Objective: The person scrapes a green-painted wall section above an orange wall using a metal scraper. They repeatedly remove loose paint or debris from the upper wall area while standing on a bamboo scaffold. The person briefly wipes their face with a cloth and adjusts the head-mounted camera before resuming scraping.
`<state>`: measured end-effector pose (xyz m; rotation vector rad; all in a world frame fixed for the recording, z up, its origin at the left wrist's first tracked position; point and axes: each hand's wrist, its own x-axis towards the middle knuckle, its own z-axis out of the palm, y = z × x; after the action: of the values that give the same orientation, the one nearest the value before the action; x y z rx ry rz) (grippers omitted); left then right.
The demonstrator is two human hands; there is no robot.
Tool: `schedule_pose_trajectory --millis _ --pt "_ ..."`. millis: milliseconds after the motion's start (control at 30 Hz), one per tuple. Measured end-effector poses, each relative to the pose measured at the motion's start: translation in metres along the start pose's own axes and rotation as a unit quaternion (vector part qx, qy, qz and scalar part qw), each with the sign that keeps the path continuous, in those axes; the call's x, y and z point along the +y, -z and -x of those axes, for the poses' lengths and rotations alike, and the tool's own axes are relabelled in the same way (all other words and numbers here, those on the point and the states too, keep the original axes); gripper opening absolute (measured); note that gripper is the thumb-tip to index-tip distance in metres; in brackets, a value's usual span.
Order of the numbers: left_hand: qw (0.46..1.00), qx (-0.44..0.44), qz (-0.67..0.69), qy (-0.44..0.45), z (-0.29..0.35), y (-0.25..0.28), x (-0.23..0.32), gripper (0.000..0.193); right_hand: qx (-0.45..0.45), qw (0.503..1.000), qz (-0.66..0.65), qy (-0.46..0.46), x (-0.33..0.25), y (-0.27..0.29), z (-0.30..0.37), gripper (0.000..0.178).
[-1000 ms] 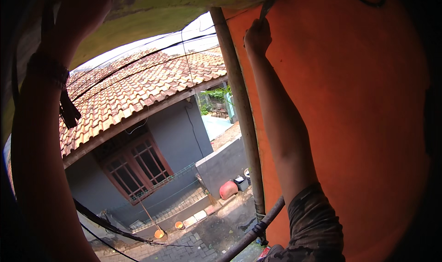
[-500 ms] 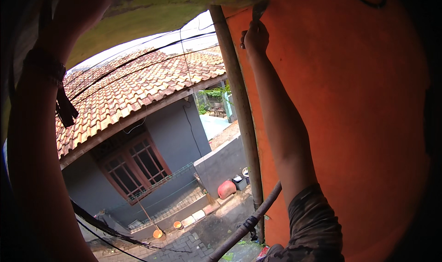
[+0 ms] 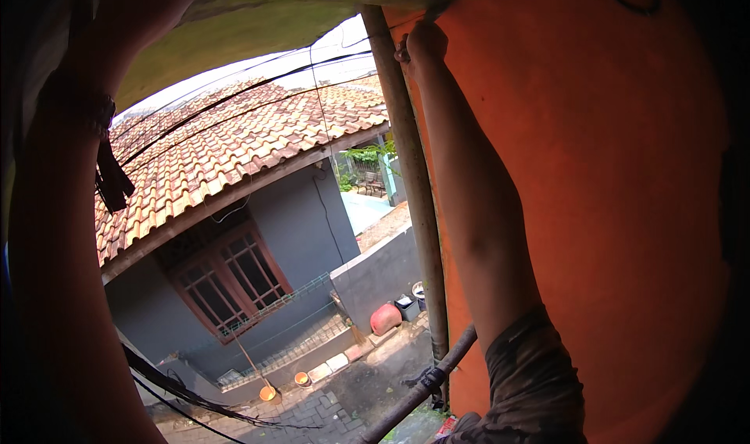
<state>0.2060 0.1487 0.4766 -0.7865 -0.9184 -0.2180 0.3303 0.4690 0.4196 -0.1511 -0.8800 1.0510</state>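
Note:
My right arm reaches up along an orange wall. My right hand is closed at the wall's top corner, round a putty knife whose dark flat blade meets the edge of the greenish, stained overhang. Most of the handle is hidden in the fist. Raised at the upper left, my left hand lies dark against the overhang. Its fingers are cut off by the picture's edge, so what they touch is hidden. A dark band with a hanging strap is at that wrist.
A bamboo pole stands beside the wall, with a slanting pole tied near its foot. Black cables cross the gap. Far below are a paved lane, orange buckets, and a grey house with a tiled roof.
My right hand has shifted slightly left and up, and less of the putty knife's blade shows. My left arm stays almost where it was.

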Motion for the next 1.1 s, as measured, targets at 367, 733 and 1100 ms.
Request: schedule_pose_trajectory --millis 367,733,1100 --pt "1.000 0.018 -0.001 -0.021 -0.001 0.007 -0.003 0.050 -0.050 0.996 0.024 0.074 -0.011 -0.006 -0.013 0.013" --pt "0.998 0.044 0.033 -0.030 -0.002 0.012 -0.001 0.051 -0.086 0.996 0.001 0.001 -0.012 0.039 0.043 0.015" --pt "0.994 0.075 0.059 -0.050 -0.013 0.015 -0.002 0.051 -0.103 0.994 -0.039 -0.004 0.017 0.020 0.042 0.022"
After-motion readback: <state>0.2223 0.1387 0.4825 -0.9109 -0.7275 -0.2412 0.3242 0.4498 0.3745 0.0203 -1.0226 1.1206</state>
